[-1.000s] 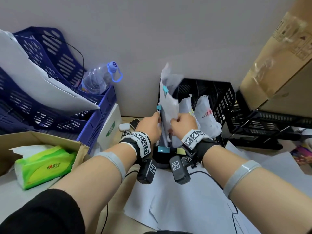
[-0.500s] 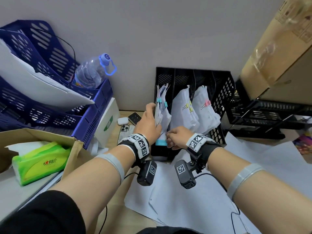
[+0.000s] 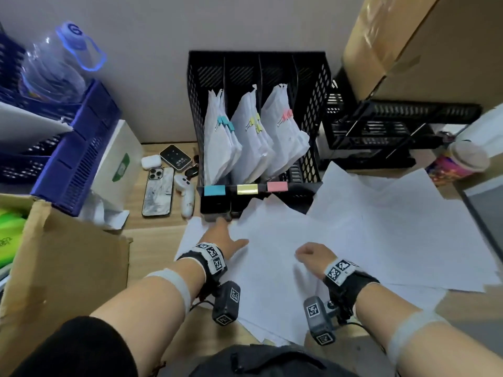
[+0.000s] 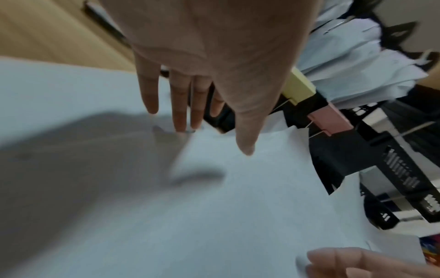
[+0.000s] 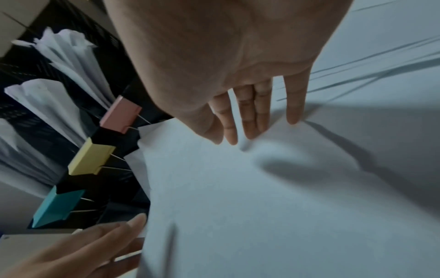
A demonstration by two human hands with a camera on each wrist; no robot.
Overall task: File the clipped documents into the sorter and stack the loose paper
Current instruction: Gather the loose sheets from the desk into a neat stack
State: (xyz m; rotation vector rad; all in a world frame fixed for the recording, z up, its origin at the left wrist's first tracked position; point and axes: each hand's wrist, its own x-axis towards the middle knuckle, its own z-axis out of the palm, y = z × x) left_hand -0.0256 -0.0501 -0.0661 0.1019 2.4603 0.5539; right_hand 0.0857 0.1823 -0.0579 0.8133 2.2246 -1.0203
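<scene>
Off the sorter (image 3: 313, 110) now — both hands down on loose paper (image 3: 272, 240).

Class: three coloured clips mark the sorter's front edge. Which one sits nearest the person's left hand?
The blue clip, at the leftmost slot, just beyond the left hand; yellow and pink sit further right.
</scene>
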